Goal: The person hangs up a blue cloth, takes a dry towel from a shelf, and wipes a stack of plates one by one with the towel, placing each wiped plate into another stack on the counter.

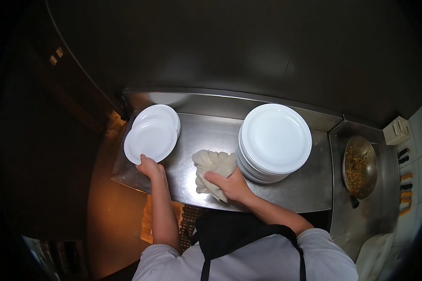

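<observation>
My left hand [150,167] grips the near rim of a white plate [150,141], thumb on top. That plate overlaps a short stack of white plates [157,112] at the left end of the steel counter [199,129]; I cannot tell whether it rests on them or hovers just above. In my right hand [232,185] is a bunched beige cloth [214,169], held over the counter near its front edge. Just right of the cloth stands a tall stack of white plates [275,139].
At the right, a pan [359,167] with browned food bits sits on another steel surface. Behind it is a white knife block [396,130], with several black and yellow handles [406,196] along the tiled wall. A raised steel backsplash [211,100] runs behind the counter.
</observation>
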### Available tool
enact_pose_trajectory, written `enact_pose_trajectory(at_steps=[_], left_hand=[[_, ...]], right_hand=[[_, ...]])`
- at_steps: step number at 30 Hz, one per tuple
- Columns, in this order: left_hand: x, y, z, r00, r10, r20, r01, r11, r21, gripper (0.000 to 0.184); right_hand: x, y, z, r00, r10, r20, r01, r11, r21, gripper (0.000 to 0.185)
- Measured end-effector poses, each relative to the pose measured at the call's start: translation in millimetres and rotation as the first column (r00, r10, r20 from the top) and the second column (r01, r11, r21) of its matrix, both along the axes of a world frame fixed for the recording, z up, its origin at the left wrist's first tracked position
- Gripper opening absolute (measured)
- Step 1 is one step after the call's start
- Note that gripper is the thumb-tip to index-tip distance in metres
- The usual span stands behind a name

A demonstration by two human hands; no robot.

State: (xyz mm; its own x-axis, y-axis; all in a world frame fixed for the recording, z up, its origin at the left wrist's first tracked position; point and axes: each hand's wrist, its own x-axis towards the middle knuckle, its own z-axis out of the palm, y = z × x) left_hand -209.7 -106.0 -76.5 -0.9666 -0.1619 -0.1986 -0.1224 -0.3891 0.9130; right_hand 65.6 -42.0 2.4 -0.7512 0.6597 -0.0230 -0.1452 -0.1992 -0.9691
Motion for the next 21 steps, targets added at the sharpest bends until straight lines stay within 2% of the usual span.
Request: enact_pose_trajectory(at_steps=[5,8,9,10,12,14,15,16,17,18,19,20,21], left_hand=[[-21.6,16.3,-37.4,0.996,-0.021,-0.085,0.009,0.991,-0.136,0.052],[-12.8,32.6,-14.5,0.986,0.013,0.168,0.082,0.837,-0.541,0.058],[-19.5,35.5,-23.5,0.983,0.007,0.182,0.109,0.779,-0.617,0.064],[-14.2,38.8,-11.8,0.98,0.023,0.199,0.113,0.754,-0.646,0.065],[-2.2,42.8,8.8,0.971,0.055,0.234,0.129,0.701,-0.701,0.066],[13.2,43.9,0.9,0.991,-0.014,-0.133,-0.078,0.745,-0.663,0.062],[25.6,44.0,-4.7,0.949,-0.044,-0.311,-0.165,0.774,-0.612,0.061],[47.2,40.2,-3.3,0.912,-0.289,-0.29,0.124,0.871,-0.476,0.056],[75.1,33.4,4.9,0.804,-0.505,-0.312,0.414,0.854,-0.316,0.051],[107.6,25.1,16.0,0.534,-0.721,-0.441,0.576,0.693,-0.434,0.04],[139.7,22.0,31.3,0.192,-0.84,-0.507,0.652,0.495,-0.574,0.03],[165.4,28.9,47.2,-0.129,-0.777,-0.617,0.707,0.364,-0.607,0.023],[185.6,39.4,63.0,-0.415,-0.599,-0.685,0.572,0.414,-0.708,0.023]], right_hand=[[26.7,-0.3,23.1,0.998,-0.006,-0.059,0.005,1.0,-0.027,0.043],[53.5,5.6,38.1,0.995,-0.039,-0.095,0.033,0.997,-0.067,0.052],[67.2,9.6,42.7,0.994,-0.058,-0.09,0.054,0.997,-0.051,0.056],[80.1,14.6,48.2,0.993,-0.077,-0.085,0.075,0.997,-0.034,0.06],[104.1,23.4,63.9,0.948,-0.238,-0.209,0.268,0.955,0.128,0.069],[134.1,39.0,85.8,0.937,-0.326,-0.125,0.349,0.882,0.318,0.072],[149.5,54.8,103.0,0.966,-0.251,0.064,0.17,0.801,0.573,0.064],[161.7,76.5,123.5,0.937,-0.219,0.272,-0.062,0.663,0.746,0.057],[165.9,93.1,137.0,0.853,-0.228,0.47,-0.319,0.484,0.814,0.05],[159.6,103.8,137.7,0.791,-0.223,0.569,-0.41,0.497,0.765,0.048],[148.2,113.8,128.4,0.721,-0.212,0.66,-0.494,0.51,0.704,0.048],[137.6,120.5,112.2,0.642,-0.199,0.74,-0.569,0.523,0.634,0.048],[124.6,130.9,73.6,0.706,-0.18,0.685,-0.607,0.345,0.716,0.048]])
